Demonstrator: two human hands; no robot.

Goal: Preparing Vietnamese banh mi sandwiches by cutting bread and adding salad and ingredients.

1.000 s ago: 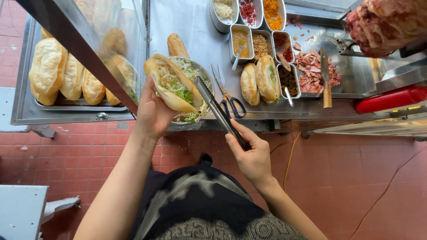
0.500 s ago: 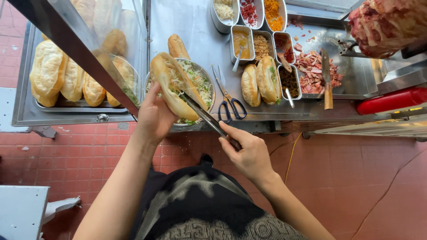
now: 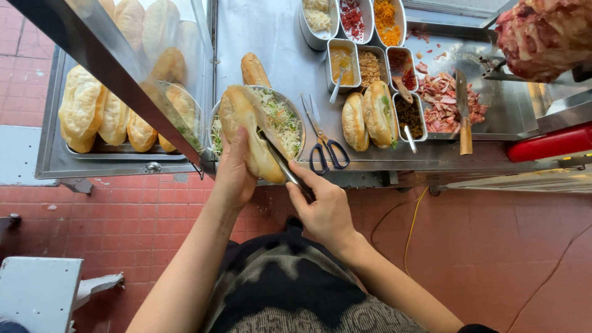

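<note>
Golden split bread roll [image 3: 246, 132] held over the metal salad bowl [image 3: 295, 106], left hand [image 3: 233, 176] with grip clamped round its underside. Right hand [image 3: 324, 206] grip closed on metal tongs [image 3: 282, 161], tips apparently inside the roll (partly hidden). Scissors [image 3: 324, 139] lie beside, on the steel worktop [image 3: 271, 37].

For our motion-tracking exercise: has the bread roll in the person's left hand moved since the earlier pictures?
Yes. The bread roll has turned upright and closed, judged against the fixed scissors.
</note>
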